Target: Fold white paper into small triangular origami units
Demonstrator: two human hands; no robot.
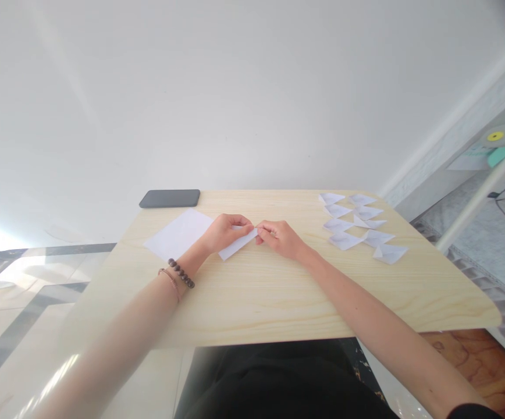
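Both my hands meet over the middle of the table at a white strip of folded paper (pixel 235 247). My left hand (pixel 227 233) pinches the strip near its upper right end, thumb and fingers together. Right beside it, my right hand (pixel 278 237) is closed with thumb against fingers at that same end of the paper. The fingertips nearly touch, and they hide the tip of the strip. Flat white sheets of paper (pixel 180 233) lie to the left, partly under my left wrist, which carries a beaded bracelet (pixel 181 273) and a thin bangle.
Several small folded white paper pieces (pixel 344 240) lie in two columns on the right of the wooden table (pixel 252 314). A dark phone (pixel 170 198) rests at the back left edge. A white wall (pixel 252 105) stands behind the table. A pale metal frame (pixel 475 203) is off to the right.
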